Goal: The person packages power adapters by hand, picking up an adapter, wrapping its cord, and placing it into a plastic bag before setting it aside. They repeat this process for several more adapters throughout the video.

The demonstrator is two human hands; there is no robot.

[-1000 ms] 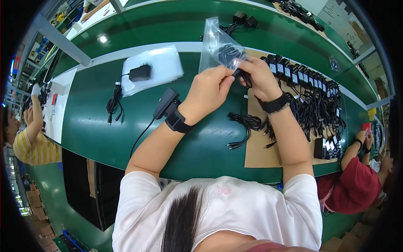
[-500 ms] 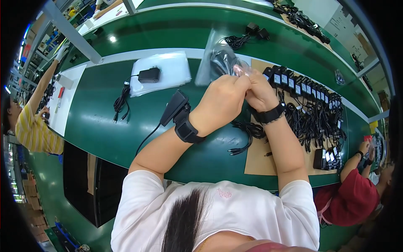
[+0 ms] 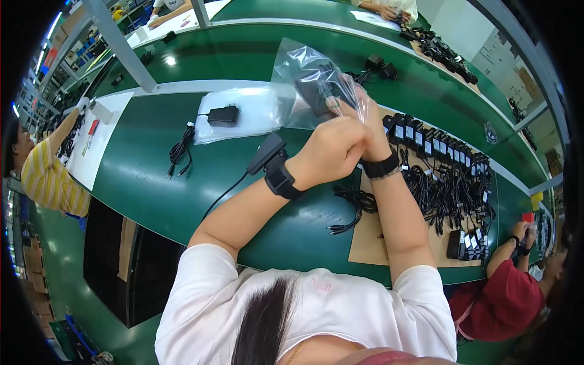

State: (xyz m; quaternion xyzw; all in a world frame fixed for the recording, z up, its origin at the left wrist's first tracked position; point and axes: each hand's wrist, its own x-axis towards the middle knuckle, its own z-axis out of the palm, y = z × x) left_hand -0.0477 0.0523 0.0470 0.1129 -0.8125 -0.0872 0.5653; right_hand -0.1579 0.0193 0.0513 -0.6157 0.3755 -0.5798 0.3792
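Both hands meet at a clear bag (image 3: 289,68), upper centre of the frame.
The left hand (image 3: 334,149) pinches its lower edge; the right hand (image 3: 372,126), partly inside, grips a black object (image 3: 311,96). At upper left, a black adapter (image 3: 223,116) lies on flat plastic sleeves (image 3: 255,118).

Left hand (image 3: 333,147) is hiding its own fingertips and covering part of the right hand (image 3: 370,120). Glare on the clear bag (image 3: 287,66) is obscuring the dark item (image 3: 312,96) inside; full shape unclear. Right forearm (image 3: 404,231) is covering some brown sheet (image 3: 367,238). Adapter labels (image 3: 418,139) are coming out unreadably small. Top edge is cutting off the far co-worker (image 3: 398,7).
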